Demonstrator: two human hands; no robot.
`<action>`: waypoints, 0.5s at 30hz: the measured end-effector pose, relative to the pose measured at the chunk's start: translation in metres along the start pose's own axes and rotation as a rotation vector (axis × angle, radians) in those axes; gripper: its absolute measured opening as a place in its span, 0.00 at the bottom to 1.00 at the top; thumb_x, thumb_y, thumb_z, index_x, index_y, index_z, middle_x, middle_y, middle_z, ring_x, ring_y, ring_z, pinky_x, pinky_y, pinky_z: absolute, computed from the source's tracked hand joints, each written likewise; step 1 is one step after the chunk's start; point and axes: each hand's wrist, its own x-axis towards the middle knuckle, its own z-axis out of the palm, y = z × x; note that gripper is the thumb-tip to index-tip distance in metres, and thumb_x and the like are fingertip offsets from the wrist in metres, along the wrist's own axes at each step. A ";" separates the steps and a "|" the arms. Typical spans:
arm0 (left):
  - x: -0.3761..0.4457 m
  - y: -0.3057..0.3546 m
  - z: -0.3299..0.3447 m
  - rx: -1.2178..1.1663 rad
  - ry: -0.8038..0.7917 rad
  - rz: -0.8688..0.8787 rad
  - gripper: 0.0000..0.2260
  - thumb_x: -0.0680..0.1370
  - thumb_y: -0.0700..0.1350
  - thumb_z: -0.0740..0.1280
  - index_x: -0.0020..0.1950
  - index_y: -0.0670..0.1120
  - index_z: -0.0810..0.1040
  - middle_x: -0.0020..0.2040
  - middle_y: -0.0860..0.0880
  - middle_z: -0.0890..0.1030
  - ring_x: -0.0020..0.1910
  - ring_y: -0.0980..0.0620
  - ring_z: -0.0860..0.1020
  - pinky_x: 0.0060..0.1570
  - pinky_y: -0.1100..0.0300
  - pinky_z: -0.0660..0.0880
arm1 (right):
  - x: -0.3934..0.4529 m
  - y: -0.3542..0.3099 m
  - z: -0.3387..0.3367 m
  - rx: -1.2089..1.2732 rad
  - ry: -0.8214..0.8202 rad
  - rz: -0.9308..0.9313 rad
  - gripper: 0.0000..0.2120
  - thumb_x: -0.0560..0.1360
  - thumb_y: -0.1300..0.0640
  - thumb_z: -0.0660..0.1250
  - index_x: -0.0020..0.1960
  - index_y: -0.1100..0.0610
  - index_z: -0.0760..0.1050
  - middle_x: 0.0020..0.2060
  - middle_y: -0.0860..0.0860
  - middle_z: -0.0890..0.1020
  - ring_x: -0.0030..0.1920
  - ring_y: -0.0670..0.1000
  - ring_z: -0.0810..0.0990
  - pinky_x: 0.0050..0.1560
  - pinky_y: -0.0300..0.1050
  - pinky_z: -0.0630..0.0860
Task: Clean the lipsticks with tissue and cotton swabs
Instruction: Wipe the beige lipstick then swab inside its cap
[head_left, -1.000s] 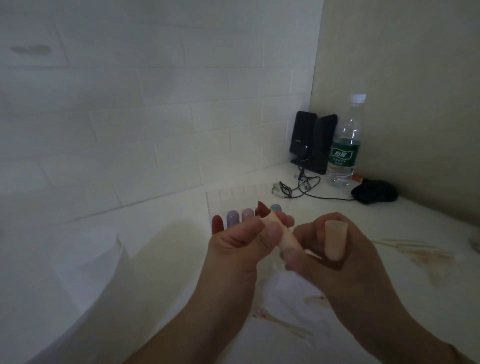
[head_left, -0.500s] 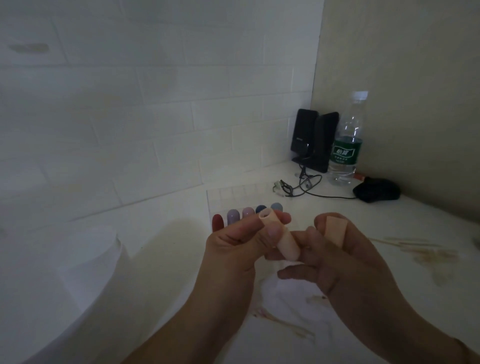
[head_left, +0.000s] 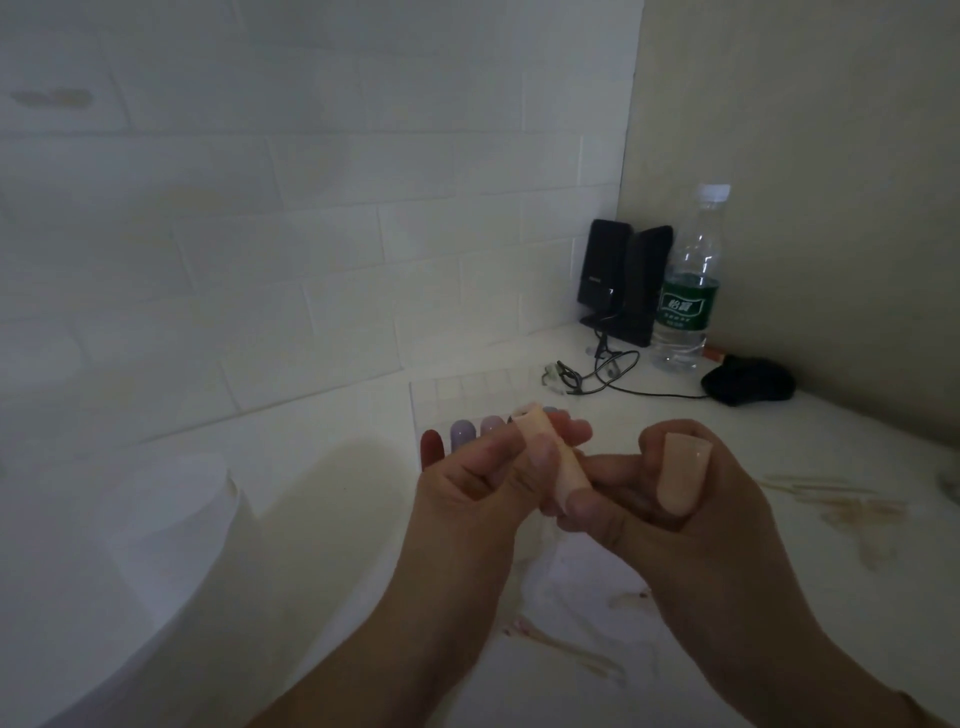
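My left hand (head_left: 478, 483) grips a peach lipstick tube (head_left: 550, 452), held tilted with its open end up and away from me. My right hand (head_left: 675, 519) holds the matching peach cap (head_left: 680, 478) against its palm, while its thumb and fingertips touch the tube's lower end. No red bullet shows at the tube's top. Behind the hands a clear grid organizer (head_left: 467, 395) holds a row of lipsticks (head_left: 462, 434) in red, lilac and pink. A stained white tissue (head_left: 582, 582) lies on the counter under the hands, with used cotton swabs (head_left: 561, 647) beside it.
A tissue roll (head_left: 156, 545) stands at the near left. In the far corner are black speakers (head_left: 623, 280), a water bottle (head_left: 688, 291), a tangled cable (head_left: 597, 371) and a black mouse (head_left: 748, 384). More used swabs and smears (head_left: 841, 493) lie at right.
The red lipstick tip seen a second ago no longer shows above the tube. My right hand's fingers have shifted along the tube's lower end, and the cap has turned more upright in that hand.
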 end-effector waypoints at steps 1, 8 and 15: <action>-0.002 0.001 0.003 -0.001 -0.046 -0.005 0.18 0.70 0.56 0.74 0.53 0.46 0.84 0.54 0.43 0.84 0.56 0.42 0.81 0.57 0.54 0.78 | 0.001 0.000 -0.001 0.013 -0.009 0.009 0.19 0.62 0.62 0.75 0.43 0.59 0.65 0.39 0.54 0.86 0.41 0.54 0.86 0.43 0.49 0.81; 0.003 0.007 -0.003 0.266 0.062 0.087 0.11 0.73 0.51 0.72 0.53 0.48 0.83 0.44 0.48 0.85 0.45 0.52 0.83 0.55 0.52 0.78 | 0.014 0.008 -0.013 -0.091 -0.074 0.077 0.12 0.68 0.44 0.62 0.36 0.50 0.76 0.38 0.53 0.83 0.41 0.54 0.82 0.34 0.48 0.80; 0.007 -0.002 -0.009 0.607 0.032 0.138 0.10 0.71 0.66 0.57 0.50 0.69 0.62 0.44 0.65 0.77 0.48 0.51 0.71 0.58 0.37 0.70 | 0.022 0.005 -0.031 -0.332 -0.148 -0.039 0.13 0.71 0.42 0.64 0.47 0.51 0.73 0.30 0.52 0.79 0.30 0.49 0.80 0.36 0.45 0.80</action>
